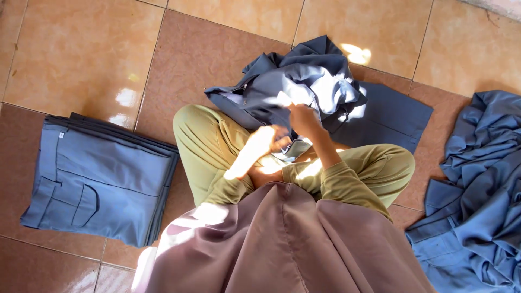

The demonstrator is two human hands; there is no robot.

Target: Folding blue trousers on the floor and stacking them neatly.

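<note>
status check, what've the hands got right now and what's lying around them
Left hand and right hand both gripping crumpled blue-grey trousers over lap. Folded stack on one side, loose pile on the other. Nothing blocking.

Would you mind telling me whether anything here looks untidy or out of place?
Nothing looks damaged. The folded stack lies neat, while the heap sprawls crumpled. Both hands, left hand and right hand, grip the rumpled garment.

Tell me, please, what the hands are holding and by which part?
Both the left hand and right hand grip the crumpled grey-blue trousers at their near edge; the exact part cannot be told.
</note>
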